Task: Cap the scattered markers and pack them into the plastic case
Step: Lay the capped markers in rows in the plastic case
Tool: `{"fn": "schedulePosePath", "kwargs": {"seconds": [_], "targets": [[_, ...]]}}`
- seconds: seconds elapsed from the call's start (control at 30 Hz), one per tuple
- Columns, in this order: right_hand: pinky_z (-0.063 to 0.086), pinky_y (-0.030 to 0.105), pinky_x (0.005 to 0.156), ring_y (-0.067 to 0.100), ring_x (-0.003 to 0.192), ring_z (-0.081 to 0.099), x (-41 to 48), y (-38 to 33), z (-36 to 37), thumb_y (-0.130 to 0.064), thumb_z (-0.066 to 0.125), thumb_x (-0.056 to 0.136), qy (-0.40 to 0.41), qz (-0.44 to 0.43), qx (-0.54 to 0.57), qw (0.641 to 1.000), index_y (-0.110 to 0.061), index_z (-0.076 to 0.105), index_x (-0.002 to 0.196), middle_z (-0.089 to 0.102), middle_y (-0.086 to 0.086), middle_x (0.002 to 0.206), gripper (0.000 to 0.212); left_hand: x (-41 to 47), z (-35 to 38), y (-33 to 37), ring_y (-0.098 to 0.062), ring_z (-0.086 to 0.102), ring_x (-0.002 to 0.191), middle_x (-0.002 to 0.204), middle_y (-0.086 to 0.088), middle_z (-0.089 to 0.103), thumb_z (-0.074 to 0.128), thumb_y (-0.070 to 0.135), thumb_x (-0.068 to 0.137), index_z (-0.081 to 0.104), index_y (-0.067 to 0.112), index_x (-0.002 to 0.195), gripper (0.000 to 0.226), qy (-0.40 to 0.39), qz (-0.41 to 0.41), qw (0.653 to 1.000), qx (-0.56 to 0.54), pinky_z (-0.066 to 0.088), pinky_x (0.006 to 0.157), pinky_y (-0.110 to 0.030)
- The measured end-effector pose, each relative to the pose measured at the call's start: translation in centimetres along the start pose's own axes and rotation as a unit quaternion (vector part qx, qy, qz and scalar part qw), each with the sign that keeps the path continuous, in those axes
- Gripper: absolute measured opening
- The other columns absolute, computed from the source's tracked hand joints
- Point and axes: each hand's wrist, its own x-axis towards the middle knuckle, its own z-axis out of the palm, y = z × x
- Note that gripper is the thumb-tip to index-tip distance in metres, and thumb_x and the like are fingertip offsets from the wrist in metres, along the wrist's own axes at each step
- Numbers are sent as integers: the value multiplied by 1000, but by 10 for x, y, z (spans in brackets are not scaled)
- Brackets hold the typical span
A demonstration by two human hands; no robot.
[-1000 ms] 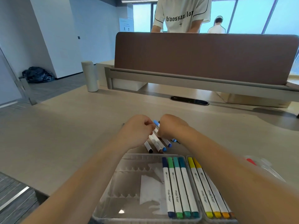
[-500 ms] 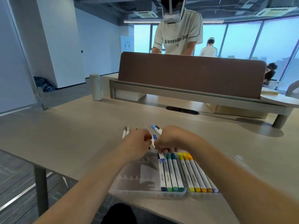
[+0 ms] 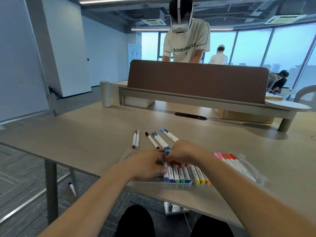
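Note:
A clear plastic case (image 3: 162, 185) lies at the table's near edge, holding a row of capped markers (image 3: 178, 175) in blue, green, yellow and orange. My left hand (image 3: 145, 164) and my right hand (image 3: 183, 153) meet above the case's far end, both pinching one blue-capped marker (image 3: 165, 153) between them. Several loose markers (image 3: 158, 140) lie on the table just beyond my hands, with a grey pair (image 3: 136, 139) to the left. Pink and red markers (image 3: 230, 161) sit in a clear lid part at the right.
A brown desk divider (image 3: 196, 79) stands across the far side of the table (image 3: 85, 134). A person in a white shirt (image 3: 186, 47) stands behind it. A white cylinder (image 3: 105, 94) stands at the far left. A cable slot (image 3: 190, 115) lies mid-table.
The view has tilted up and pulled back. My hands have come nearer with the blue-capped marker, from the loose pile to above the case's far end.

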Motion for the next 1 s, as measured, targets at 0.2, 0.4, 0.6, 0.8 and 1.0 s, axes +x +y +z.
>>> {"fn": "schedulePosePath", "kwargs": {"seconds": [0.2,0.4,0.6,0.8,1.0], "targets": [[36,20,43,9,34,42,4,4,-2,-30,64,92,-10,1,-11,1000,-13,57,58,49,-5,39,39,5,2,-5,-9,58,105,128,17,61,58,49,91,68,31,117,33,11,5,1000,-12,31,62,-16],[34,20,42,9,33,40,8,2,-2,-30,65,92,-24,10,-12,1000,-12,56,58,48,-4,39,40,9,3,-7,-10,61,100,120,14,66,65,50,87,71,32,112,32,12,-6,999,-37,36,63,-18],[38,22,47,12,42,46,13,11,-5,-31,66,90,-12,-11,19,1000,-11,64,66,57,0,52,32,24,-4,-17,-16,66,80,92,6,69,64,43,87,74,29,102,22,22,-29,996,-84,53,69,-32],[51,28,63,15,65,59,57,18,-8,-34,70,89,110,-12,12,994,-7,67,96,67,5,80,28,51,-17,-27,-10,55,67,82,-3,66,53,20,96,71,11,91,21,147,-74,970,-177,47,62,-29],[50,30,66,16,65,56,112,3,-16,-23,65,90,161,-2,-45,986,-10,62,85,59,4,75,14,80,-28,-41,-12,59,72,84,0,69,51,15,96,71,19,88,21,183,-91,942,-267,49,67,-25]]}}
